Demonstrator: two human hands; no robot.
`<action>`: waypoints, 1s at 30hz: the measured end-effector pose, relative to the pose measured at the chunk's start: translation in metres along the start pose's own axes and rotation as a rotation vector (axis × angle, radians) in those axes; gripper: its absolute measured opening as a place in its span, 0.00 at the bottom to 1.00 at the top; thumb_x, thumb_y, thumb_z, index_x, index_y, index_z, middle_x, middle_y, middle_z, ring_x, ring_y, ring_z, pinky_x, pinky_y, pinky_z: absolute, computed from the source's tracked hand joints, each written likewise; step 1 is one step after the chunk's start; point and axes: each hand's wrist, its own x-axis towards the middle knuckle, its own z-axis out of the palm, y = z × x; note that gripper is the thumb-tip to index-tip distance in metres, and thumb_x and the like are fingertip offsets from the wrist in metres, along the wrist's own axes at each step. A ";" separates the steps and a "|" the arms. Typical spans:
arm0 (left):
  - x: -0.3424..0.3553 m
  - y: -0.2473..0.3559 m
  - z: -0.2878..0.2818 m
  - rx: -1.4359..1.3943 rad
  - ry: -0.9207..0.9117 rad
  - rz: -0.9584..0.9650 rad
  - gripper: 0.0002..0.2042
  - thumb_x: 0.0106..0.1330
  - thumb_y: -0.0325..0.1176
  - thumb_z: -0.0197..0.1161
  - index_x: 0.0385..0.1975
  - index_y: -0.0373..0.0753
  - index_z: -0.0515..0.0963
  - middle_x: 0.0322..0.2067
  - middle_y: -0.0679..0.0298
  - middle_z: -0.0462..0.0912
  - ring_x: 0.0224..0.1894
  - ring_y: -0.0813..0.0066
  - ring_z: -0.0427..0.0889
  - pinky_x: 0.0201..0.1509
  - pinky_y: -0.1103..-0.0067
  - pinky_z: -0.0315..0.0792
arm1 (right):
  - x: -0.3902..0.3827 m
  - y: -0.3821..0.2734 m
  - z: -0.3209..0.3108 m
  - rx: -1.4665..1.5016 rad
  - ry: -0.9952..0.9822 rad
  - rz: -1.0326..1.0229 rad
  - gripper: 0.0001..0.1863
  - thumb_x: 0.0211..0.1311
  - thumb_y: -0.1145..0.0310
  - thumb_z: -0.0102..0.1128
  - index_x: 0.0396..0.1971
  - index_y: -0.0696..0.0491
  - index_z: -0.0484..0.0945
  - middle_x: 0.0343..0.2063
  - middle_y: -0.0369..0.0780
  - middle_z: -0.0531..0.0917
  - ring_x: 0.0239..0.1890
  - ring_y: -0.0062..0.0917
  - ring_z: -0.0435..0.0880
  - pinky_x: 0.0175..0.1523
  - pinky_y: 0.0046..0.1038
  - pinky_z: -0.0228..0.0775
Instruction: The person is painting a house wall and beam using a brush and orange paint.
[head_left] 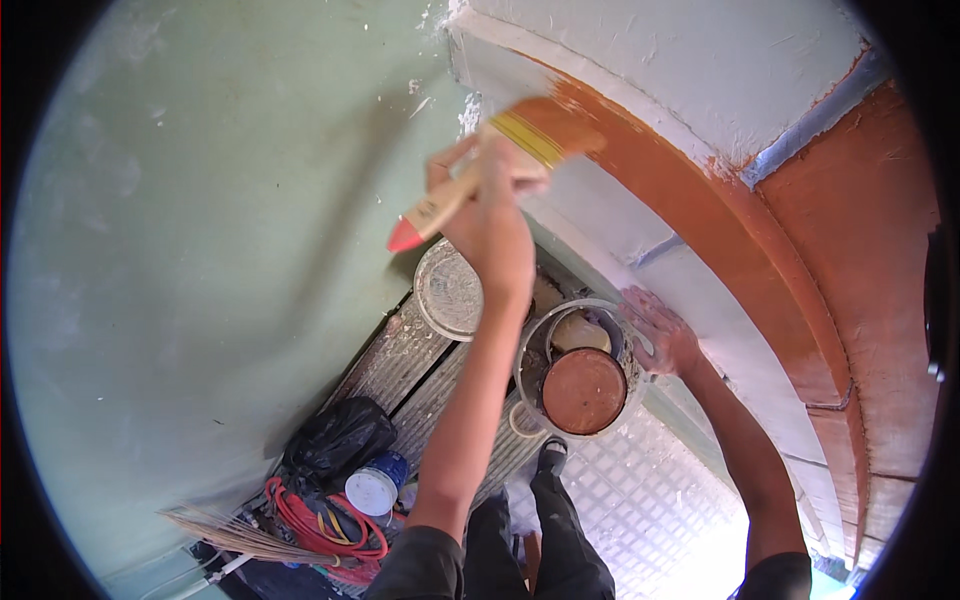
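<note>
Wall (200,250) at nine o'clock; my left hand (490,190) grasps the brush (527,140) at twelve; right hand (665,335) at three, perhaps steadying bucket (526,395), grip unclear

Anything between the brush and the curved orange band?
Nothing visible: the left hand holds the brush, bristles at the upper end of the orange band, though blur hides whether they touch. The right hand is lower, at the bucket.

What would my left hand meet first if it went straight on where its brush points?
Probably the orange band: the brush in your left hand overlaps it in view, though blur leaves contact unclear.
</note>
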 end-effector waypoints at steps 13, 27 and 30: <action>-0.009 -0.010 0.000 0.632 -0.209 0.683 0.10 0.61 0.22 0.69 0.43 0.30 0.84 0.36 0.54 0.88 0.36 0.66 0.88 0.41 0.74 0.81 | 0.000 0.001 -0.001 -0.001 0.036 0.005 0.32 0.49 0.77 0.60 0.60 0.55 0.76 0.67 0.42 0.72 0.70 0.36 0.70 0.74 0.39 0.62; 0.033 -0.035 -0.039 0.276 -0.341 0.206 0.11 0.66 0.29 0.69 0.44 0.29 0.83 0.38 0.61 0.87 0.36 0.77 0.84 0.41 0.79 0.80 | -0.001 0.003 0.002 -0.007 0.017 0.004 0.31 0.51 0.76 0.59 0.60 0.55 0.76 0.68 0.42 0.71 0.70 0.37 0.69 0.75 0.39 0.61; 0.040 -0.038 -0.038 0.335 -0.105 0.367 0.10 0.64 0.26 0.69 0.45 0.32 0.84 0.42 0.57 0.87 0.43 0.72 0.86 0.50 0.75 0.78 | -0.005 0.006 0.001 -0.022 0.035 0.000 0.31 0.50 0.76 0.60 0.60 0.54 0.76 0.68 0.42 0.71 0.70 0.36 0.69 0.74 0.39 0.61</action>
